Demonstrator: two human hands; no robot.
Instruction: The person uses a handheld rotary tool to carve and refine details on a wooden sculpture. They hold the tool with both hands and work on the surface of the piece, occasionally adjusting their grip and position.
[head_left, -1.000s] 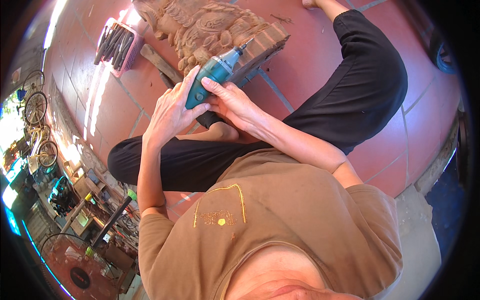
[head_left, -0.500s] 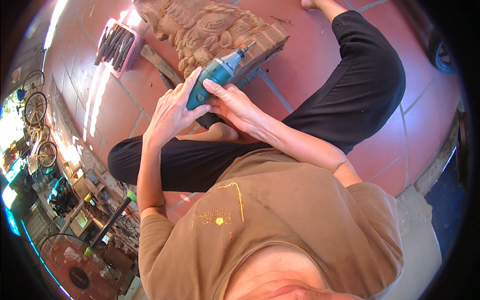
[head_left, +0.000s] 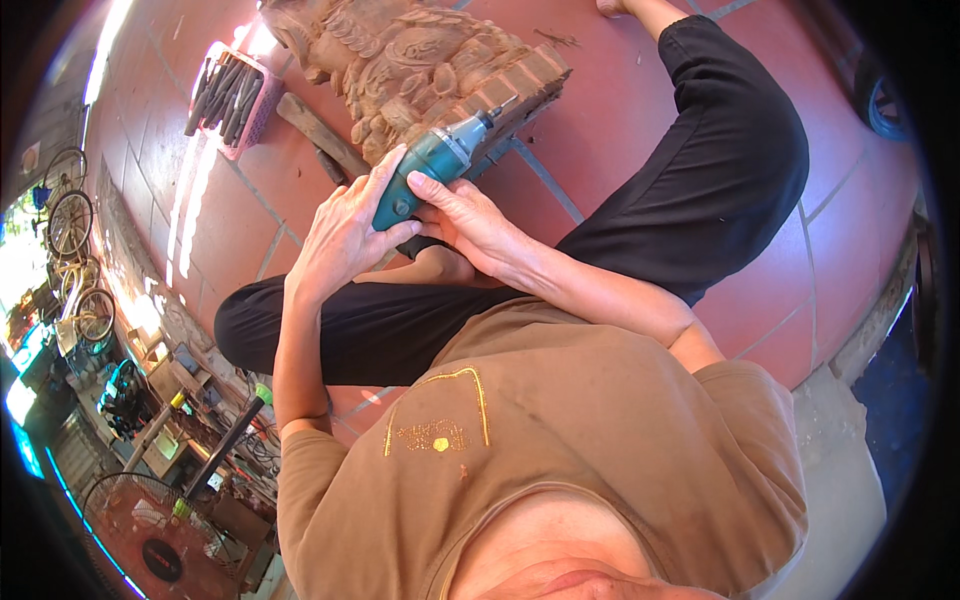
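Now both hands on teal grinder (head_left: 432, 165); left hand (head_left: 345, 235) wraps fingers round rear of body; right hand (head_left: 470, 215) grips from beside; tip touches wood carving (head_left: 420, 60) on red tile floor (head_left: 620, 130); pink tool tray (head_left: 228, 95) near carving.

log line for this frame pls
left hand: grips teal rotary tool | right hand: steadies tool | tip: at wood carving | tiled floor
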